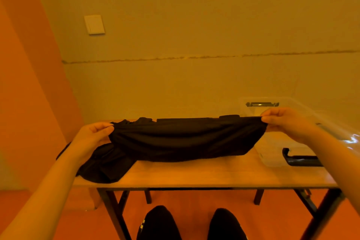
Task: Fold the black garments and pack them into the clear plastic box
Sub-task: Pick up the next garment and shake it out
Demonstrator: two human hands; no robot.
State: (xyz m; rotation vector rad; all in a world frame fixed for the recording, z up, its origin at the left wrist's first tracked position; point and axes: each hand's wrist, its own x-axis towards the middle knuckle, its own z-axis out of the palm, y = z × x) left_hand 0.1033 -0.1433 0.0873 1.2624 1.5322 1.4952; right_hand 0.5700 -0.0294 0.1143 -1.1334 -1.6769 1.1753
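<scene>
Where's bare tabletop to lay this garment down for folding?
Bare table lies along the near edge, between the black garment held by the left hand and right hand and the clear plastic box. The left end is crowded with bunched cloth; the right end holds the box.

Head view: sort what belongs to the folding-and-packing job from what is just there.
Part of the job:
- black garment, stretched between both hands
- left hand, pinching one end
- right hand, pinching the other end
- clear plastic box, on the table's right side

Just there:
- wooden table
- wall switch
- black shoes
</scene>
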